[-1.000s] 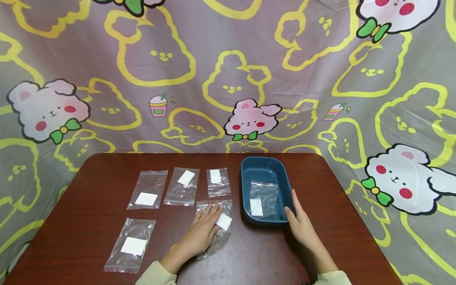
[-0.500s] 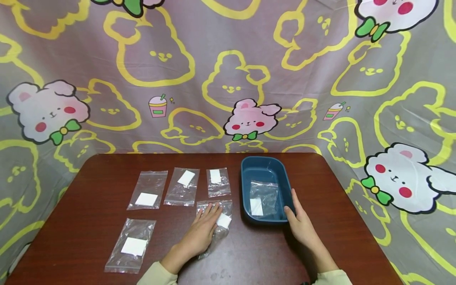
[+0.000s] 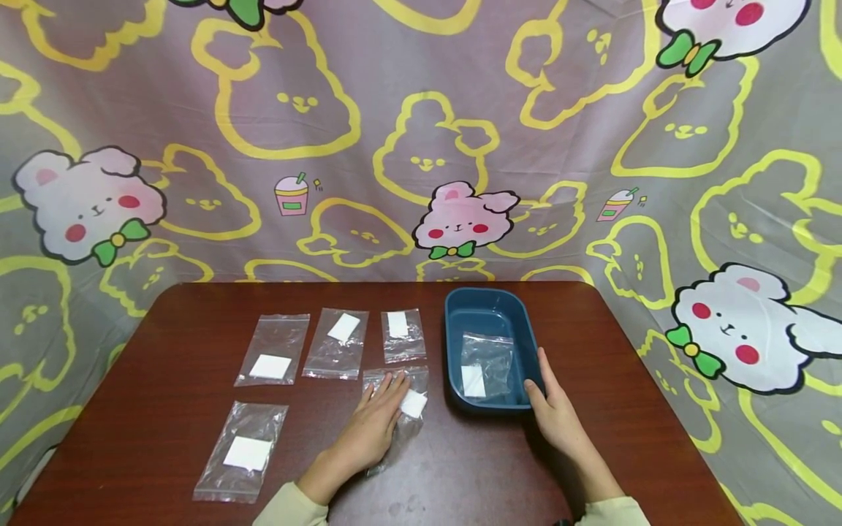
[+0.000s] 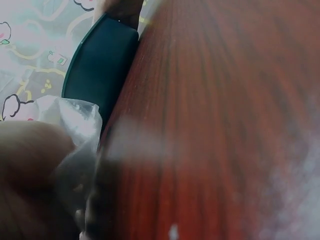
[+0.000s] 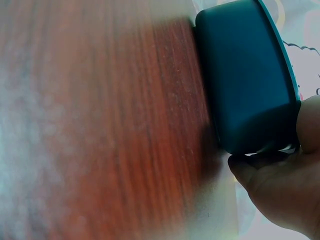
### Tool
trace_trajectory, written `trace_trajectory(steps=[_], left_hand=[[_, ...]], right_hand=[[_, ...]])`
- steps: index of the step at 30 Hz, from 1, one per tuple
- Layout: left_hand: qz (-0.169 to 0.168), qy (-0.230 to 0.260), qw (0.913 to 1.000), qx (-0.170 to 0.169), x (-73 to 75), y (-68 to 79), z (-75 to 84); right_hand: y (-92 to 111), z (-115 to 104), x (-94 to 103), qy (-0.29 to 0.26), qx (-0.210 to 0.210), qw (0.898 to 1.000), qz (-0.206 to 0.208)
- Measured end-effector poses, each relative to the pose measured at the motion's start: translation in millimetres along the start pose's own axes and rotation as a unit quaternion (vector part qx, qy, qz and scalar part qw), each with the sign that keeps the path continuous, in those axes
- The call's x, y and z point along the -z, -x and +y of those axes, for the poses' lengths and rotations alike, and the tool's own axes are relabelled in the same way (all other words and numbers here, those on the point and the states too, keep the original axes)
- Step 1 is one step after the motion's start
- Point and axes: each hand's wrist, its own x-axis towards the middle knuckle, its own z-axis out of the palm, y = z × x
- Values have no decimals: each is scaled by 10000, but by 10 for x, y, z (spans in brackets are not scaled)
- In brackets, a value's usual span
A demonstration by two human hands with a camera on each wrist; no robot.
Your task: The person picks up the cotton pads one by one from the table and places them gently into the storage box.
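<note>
My left hand [image 3: 370,425] lies with fairly straight fingers on a clear zip bag [image 3: 403,437] holding a white card [image 3: 414,403], pressing on its left part. In the left wrist view the bag's plastic [image 4: 82,120] bulges up beside the thumb. With the thumb over the rim and fingers along the outside, my right hand [image 3: 558,415] grips the near right corner of a dark blue plastic bin [image 3: 495,298]. Inside the bin lies another zip bag [image 3: 493,365] with a white card. The right wrist view shows the bin's outer wall [image 5: 245,80] above the fingers.
Several more zip bags with white cards lie on the brown table [image 3: 473,482]: one near left [image 3: 226,486], one back left [image 3: 276,340], one behind the left hand [image 3: 332,358] and a smaller one [image 3: 408,351] left of the bin. A patterned curtain [image 3: 368,168] hangs behind.
The card in the bag under my left hand has shifted very slightly away from me, and the bag's near part is more bunched. The right hand and bin hold still.
</note>
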Motion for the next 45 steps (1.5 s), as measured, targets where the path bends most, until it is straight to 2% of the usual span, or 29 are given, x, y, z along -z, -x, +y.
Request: trace_trajectory(steps=[12,25,32,45], left_hand=[[307,147,9994,9,34,-4,50],[758,-274,9965,-242,173,-26,113],[876,-435,9946,-355,262,-80,159],[876,-639,9926,-554,437,-210,267]], right_hand=[[1,1,1,45,22,10000,0],[-3,-37,36,-41,-23,10000,-72],[-7,-29,22,-21,10,10000,-32],[0,8,3,39,-20,10000,0]])
